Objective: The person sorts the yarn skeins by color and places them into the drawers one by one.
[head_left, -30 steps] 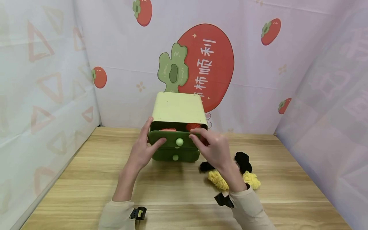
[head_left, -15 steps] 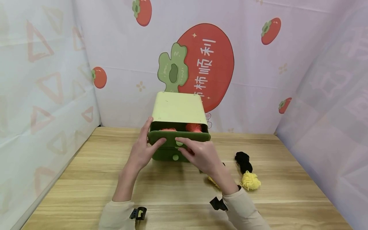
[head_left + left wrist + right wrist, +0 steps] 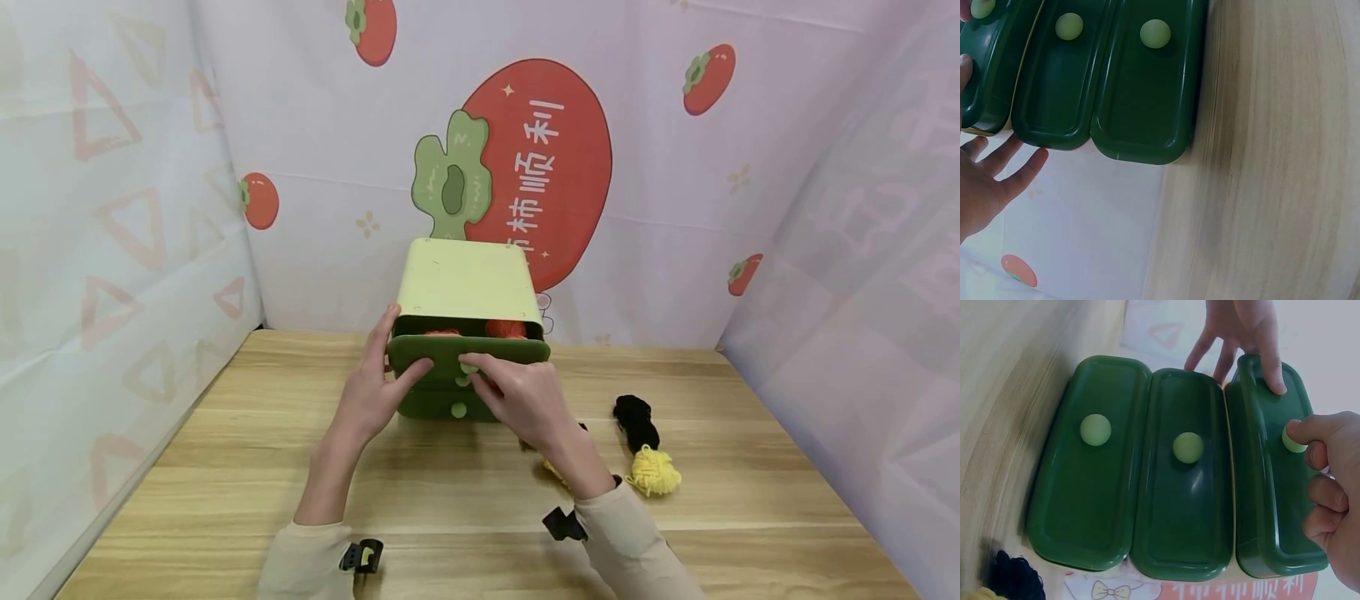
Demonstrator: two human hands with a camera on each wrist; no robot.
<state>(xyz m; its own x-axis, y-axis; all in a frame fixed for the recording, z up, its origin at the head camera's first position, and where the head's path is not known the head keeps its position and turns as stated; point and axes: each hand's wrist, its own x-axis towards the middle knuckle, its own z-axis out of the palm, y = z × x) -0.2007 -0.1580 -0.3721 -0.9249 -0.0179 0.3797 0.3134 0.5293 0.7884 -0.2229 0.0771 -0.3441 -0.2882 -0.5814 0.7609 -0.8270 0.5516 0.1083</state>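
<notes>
Over the last second the person's right grip (image 3: 528, 402) has moved from the right end of the top drawer (image 3: 438, 348) to its knob (image 3: 1293, 442), which it now pinches between thumb and curled fingers. In effect, the drawer is steadied at two points, knob and left end; it stands partly pulled out of the cabinet (image 3: 468, 279), and the gap above its front appears slightly narrower. The left grip (image 3: 367, 392) has kept its place: fingers spread and nearly straight along the left side, thumb laid on the drawer front, curled around nothing. Count: one cabinet; three drawers, including the middle drawer (image 3: 1172, 500) and bottom drawer (image 3: 1091, 500), both closed; three knobs, one per drawer. Two bundles of red yarn (image 3: 506, 329) show inside the top drawer, apart from each other. On the surface (image 3: 240, 500), near the cabinet's right side, lie two bundles of black yarn (image 3: 637, 423) and two of yellow yarn (image 3: 654, 472), one of each largely hidden by the right forearm.
</notes>
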